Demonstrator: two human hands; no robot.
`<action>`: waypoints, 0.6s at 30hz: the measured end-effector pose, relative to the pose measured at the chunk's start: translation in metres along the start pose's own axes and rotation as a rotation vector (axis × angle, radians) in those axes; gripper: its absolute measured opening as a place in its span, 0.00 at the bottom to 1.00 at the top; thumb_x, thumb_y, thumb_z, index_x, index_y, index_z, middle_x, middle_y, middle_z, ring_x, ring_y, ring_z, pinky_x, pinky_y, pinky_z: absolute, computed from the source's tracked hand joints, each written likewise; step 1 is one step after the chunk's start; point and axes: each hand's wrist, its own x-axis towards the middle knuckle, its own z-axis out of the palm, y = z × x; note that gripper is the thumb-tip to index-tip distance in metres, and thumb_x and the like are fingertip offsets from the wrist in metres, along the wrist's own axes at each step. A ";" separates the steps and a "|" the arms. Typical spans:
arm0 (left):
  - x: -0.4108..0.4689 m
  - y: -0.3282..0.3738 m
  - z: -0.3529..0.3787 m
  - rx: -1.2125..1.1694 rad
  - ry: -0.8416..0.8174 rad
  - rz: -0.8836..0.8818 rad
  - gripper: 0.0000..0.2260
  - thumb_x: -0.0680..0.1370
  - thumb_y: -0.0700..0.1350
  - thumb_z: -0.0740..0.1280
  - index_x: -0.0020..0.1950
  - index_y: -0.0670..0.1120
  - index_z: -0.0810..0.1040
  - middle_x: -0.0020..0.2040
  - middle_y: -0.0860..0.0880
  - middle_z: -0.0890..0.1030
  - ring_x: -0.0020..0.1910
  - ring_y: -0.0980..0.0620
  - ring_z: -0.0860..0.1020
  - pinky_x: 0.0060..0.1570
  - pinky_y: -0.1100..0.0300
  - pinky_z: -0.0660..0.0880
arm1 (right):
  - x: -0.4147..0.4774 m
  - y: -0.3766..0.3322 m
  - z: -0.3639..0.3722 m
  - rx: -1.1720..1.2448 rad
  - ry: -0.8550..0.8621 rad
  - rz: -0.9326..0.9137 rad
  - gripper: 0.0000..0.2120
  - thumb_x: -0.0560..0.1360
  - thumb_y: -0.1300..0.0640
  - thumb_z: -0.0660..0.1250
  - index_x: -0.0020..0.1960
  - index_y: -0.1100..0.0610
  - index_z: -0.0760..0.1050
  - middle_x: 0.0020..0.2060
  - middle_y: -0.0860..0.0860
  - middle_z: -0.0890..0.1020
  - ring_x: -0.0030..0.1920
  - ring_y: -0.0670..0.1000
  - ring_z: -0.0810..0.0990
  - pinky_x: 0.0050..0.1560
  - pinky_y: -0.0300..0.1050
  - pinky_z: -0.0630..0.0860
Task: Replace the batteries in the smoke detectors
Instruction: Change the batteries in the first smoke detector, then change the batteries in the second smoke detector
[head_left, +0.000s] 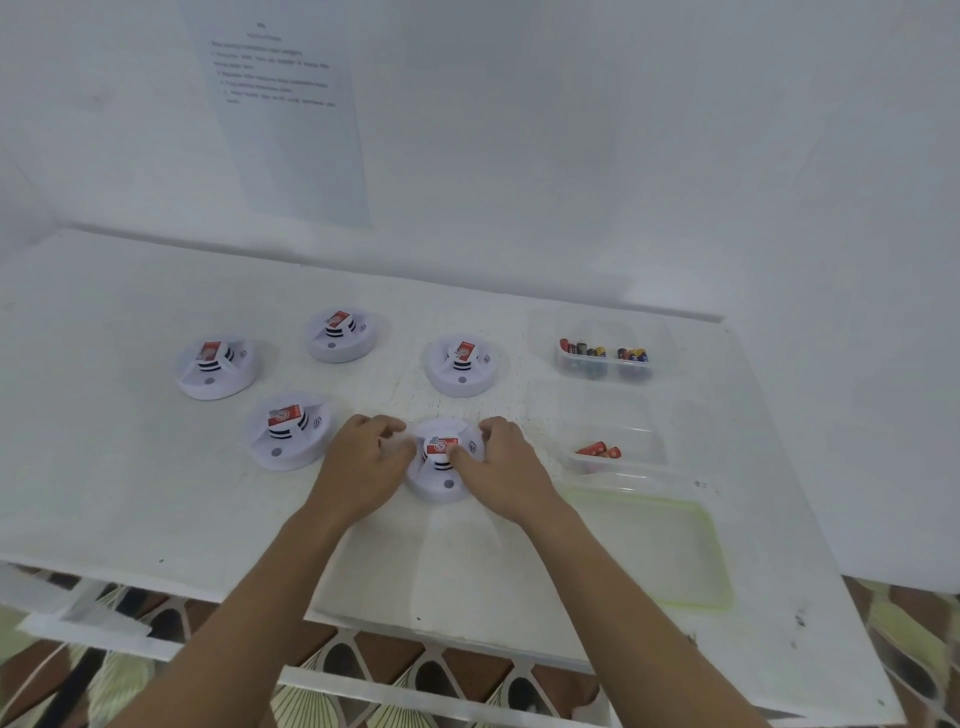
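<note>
**Both hands on the nearest smoke detector**

The left hand (363, 462) and the right hand (496, 462) grip the round white plastic smoke detector (441, 467) nearest the table's front edge, one on each side, fingers curled around its body; the right thumb lies against the red-and-white label on its top.

The red label carries a white circular mark, too blurred to read. The printed white paper sheet (291, 114) stuck on the wall has several lines of text, also unreadable.

Five detectors of the same kind stand on the white table (130, 493), each with a red label on top: the held one, a front-left detector (288, 431) just beside the left hand, a far-left detector (215, 366), a rear-centre detector (340, 335) and a right-centre detector (462, 364).

To the right are two clear plastic tubs. The rear tub (605, 358) holds a row of mixed cylindrical batteries, dark, red and yellow-tipped; their number cannot be told. The nearer tub (613, 452) holds a few red batteries. In front of it lies a shallow clear tray with a green rim (711, 571).
</note>
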 end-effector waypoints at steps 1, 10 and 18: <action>0.006 -0.001 -0.001 -0.004 0.016 0.019 0.14 0.79 0.47 0.66 0.64 0.46 0.77 0.60 0.48 0.76 0.59 0.49 0.75 0.55 0.60 0.68 | 0.002 0.000 -0.002 0.015 0.008 -0.004 0.28 0.78 0.41 0.64 0.71 0.55 0.66 0.67 0.51 0.71 0.65 0.54 0.73 0.65 0.56 0.73; 0.081 -0.012 0.012 0.398 -0.034 0.162 0.26 0.81 0.54 0.54 0.76 0.42 0.64 0.77 0.40 0.63 0.77 0.38 0.57 0.74 0.42 0.56 | 0.053 -0.024 -0.022 0.099 0.128 -0.116 0.24 0.79 0.52 0.63 0.74 0.55 0.66 0.71 0.52 0.71 0.72 0.54 0.67 0.71 0.53 0.66; 0.091 -0.023 0.022 0.480 -0.036 0.150 0.33 0.76 0.60 0.48 0.72 0.41 0.71 0.72 0.38 0.70 0.72 0.35 0.66 0.71 0.39 0.62 | 0.104 -0.039 -0.017 -0.074 0.178 -0.155 0.27 0.77 0.53 0.64 0.75 0.52 0.65 0.74 0.49 0.68 0.76 0.56 0.59 0.72 0.55 0.58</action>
